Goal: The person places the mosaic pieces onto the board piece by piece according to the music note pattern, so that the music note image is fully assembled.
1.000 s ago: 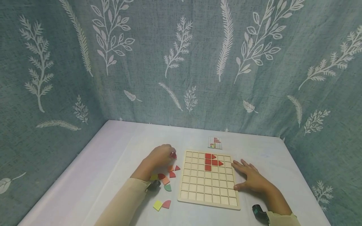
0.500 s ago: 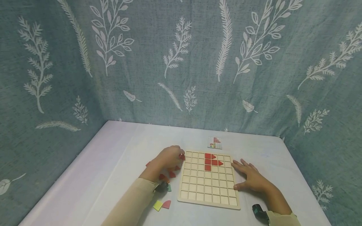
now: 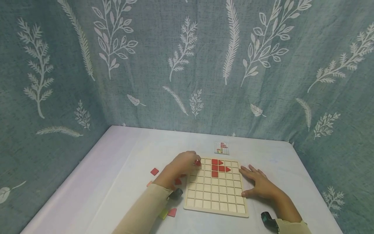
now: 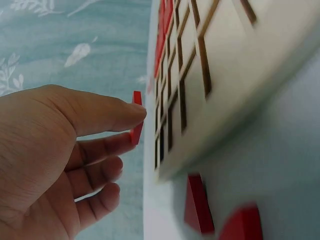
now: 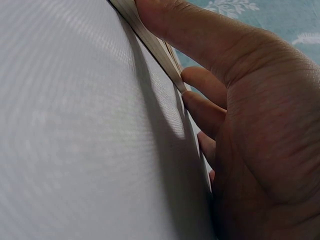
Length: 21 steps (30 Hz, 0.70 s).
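Between thumb and index finger my left hand [image 3: 184, 163] pinches a small red tile [image 4: 136, 137]. It is above the upper left corner of the wooden grid board [image 3: 206, 195], and the left wrist view shows the tile edge-on, just off the board. Several red tiles [image 3: 215, 167], squares and pointed ones, lie in the board's upper cells. My right hand [image 3: 259, 184] rests at the board's right side, fingers spread. Its thumb and fingertips touch the wooden edge in the right wrist view.
Left of the board lie loose tiles: a red square [image 3: 154, 171], a yellow one [image 3: 164, 213] and a pink quarter-round [image 3: 172, 212]. My left arm covers others. A small pattern card [image 3: 222, 148] lies behind the board. A patterned curtain [image 3: 157, 65] hangs behind the white table.
My left hand has moved right with the red tile, from the loose pieces to over the board's upper left corner. The right hand and the board have stayed put.
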Tool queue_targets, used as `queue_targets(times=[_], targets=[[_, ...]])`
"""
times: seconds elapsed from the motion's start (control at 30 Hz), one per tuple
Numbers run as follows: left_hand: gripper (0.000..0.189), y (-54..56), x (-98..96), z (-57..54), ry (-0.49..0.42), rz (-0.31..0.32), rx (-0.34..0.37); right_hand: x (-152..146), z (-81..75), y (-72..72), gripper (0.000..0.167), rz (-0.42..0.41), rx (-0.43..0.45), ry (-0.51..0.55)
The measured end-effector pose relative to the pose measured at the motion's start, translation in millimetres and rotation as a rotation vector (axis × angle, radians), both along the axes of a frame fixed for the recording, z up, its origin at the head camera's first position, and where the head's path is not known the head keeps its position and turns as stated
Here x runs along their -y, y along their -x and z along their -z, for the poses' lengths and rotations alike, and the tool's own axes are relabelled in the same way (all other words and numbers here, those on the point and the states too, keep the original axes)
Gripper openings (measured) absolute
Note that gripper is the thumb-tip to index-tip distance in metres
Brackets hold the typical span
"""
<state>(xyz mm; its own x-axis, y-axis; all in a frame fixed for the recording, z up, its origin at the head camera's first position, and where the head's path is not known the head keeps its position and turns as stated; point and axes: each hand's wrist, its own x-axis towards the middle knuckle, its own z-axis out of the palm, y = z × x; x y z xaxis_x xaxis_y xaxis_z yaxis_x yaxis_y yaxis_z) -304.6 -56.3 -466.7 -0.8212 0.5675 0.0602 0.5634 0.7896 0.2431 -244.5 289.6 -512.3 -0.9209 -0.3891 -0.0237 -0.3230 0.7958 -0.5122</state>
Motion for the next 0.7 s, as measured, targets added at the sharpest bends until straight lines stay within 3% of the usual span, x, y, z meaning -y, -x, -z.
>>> queue_targets(times=[0.27,0.47,0.7], targets=[[0.021,-3.1,-28.2,-1.3,-0.006,0.069,-0.041,-1,0.6,0.7,0.11,-0.001,-0.005,-0.002],[0.019,-4.7,-43.3,2.4,-0.007,0.088,-0.001,-2,1.4,1.9,0.109,-0.003,-0.004,0.003],[0.01,-7.1,-56.4,5.2,-0.031,0.16,-0.015,-3,1.8,2.1,0.109,-0.01,-0.004,-0.002]])
